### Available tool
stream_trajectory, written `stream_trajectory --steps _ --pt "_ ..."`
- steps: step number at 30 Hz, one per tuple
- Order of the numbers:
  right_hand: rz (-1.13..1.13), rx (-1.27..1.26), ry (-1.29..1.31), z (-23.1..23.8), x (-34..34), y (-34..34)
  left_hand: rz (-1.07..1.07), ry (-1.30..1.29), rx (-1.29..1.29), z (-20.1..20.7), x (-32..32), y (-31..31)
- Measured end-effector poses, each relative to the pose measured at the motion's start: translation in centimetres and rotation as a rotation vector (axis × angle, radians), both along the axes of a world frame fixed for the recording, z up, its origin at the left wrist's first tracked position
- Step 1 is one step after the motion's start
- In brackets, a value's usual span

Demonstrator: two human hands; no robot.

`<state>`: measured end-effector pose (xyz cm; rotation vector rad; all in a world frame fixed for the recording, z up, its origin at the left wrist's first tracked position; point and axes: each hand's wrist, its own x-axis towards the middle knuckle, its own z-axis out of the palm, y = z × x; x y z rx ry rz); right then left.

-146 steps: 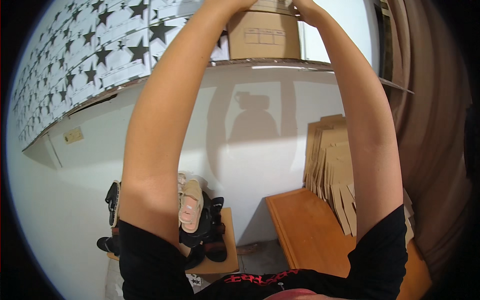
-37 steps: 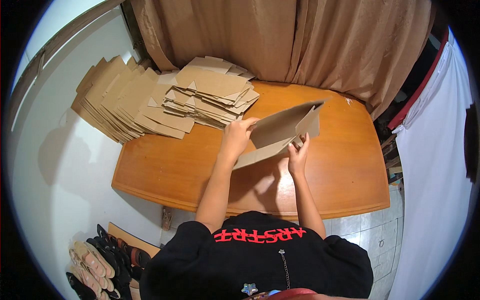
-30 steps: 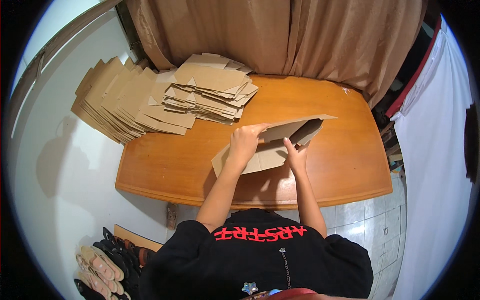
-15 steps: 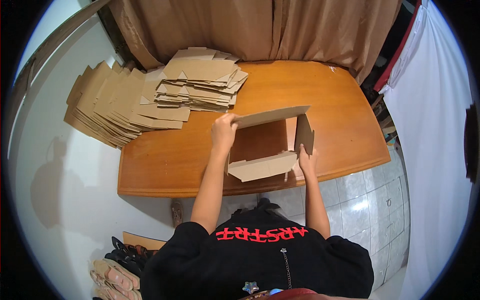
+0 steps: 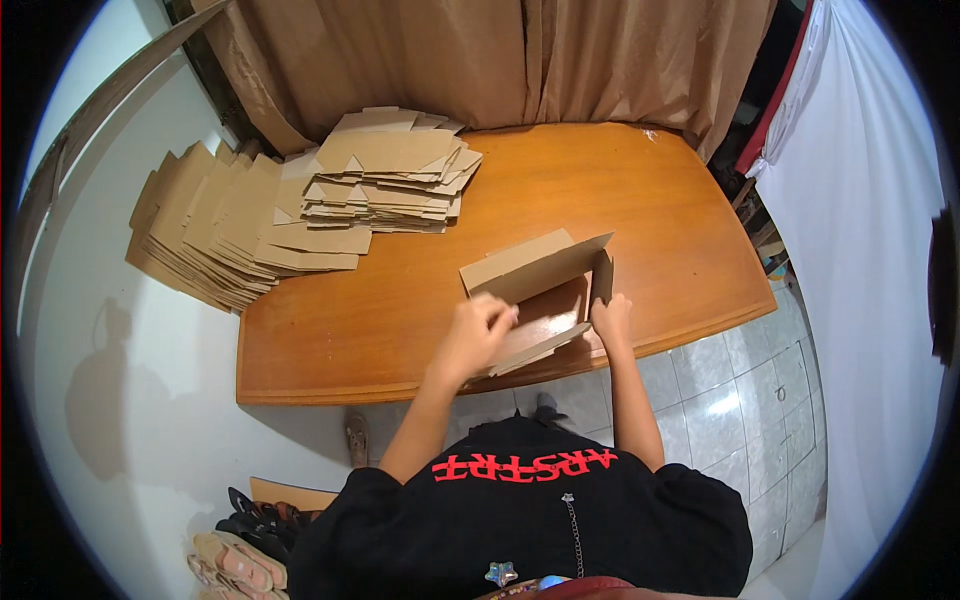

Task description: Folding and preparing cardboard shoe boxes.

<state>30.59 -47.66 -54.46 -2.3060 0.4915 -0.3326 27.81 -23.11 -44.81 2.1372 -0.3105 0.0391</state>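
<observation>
An open brown cardboard box (image 5: 535, 272) stands near the table's front edge, its middle open so that the tabletop shows through. Around the box's right side panel, my right hand (image 5: 612, 322) is closed at the near corner. My left hand (image 5: 482, 335) is over the box's left end, its fingers curled inward and slightly blurred. Whether anything is between those fingers is hidden. The far panel leans outward with a flap behind it, and the near panel (image 5: 540, 348) slants beside my left wrist.
Flat cardboard boxes lie in a fanned stack (image 5: 215, 225) and a taller pile (image 5: 385, 165) at the table's back left. A brown curtain (image 5: 400, 60) hangs behind the wooden table (image 5: 640, 210). A white cloth (image 5: 850, 250) hangs at right; shoes (image 5: 240, 560) lie on the floor at lower left.
My left hand has left the far panel's left corner and come down towards me over the box. The box has been lowered and tipped, showing a flap behind its far panel. My right hand keeps its hold.
</observation>
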Motion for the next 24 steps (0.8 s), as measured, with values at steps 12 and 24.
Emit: stream_trajectory --steps 12,24 --pt "0.023 0.111 0.192 -1.9 3.4 -2.6 0.099 0.365 0.633 -6.0 2.7 2.5" --pt "-0.004 0.96 -0.03 -8.1 5.3 -6.5 0.268 0.25 0.265 -10.0 4.5 1.8"
